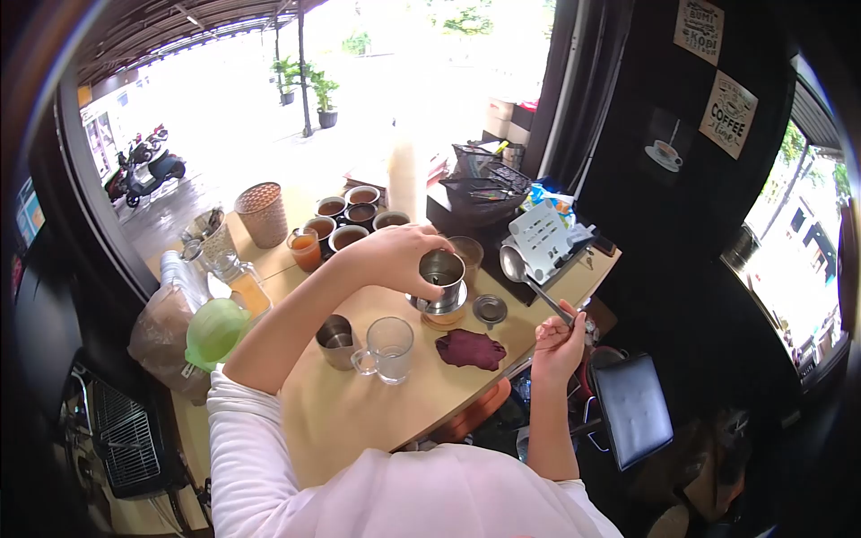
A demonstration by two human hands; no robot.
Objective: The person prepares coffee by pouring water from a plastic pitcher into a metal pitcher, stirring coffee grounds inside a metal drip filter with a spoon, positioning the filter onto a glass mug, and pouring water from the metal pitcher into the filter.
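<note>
My left hand [399, 257] reaches over the table, its fingers wrapped round a small metal drip filter [442, 268]. Under the filter is a glass with something light brown at its bottom [441, 320]. My right hand [560, 343] grips the handle of a metal spoon [514, 265], its bowl pointing up and away. A round metal lid [490, 309] and a folded dark red cloth [471, 350] lie near the filter. Closer to me stand a glass mug [391, 350] and a metal cup [338, 342].
Several dark cups [347, 238] of brown drink and an orange-brown glass [305, 249] stand further back. A woven basket [261, 215], a green bowl [218, 332] and plastic bags [166, 327] are at left. A black stool [633, 410] stands at right.
</note>
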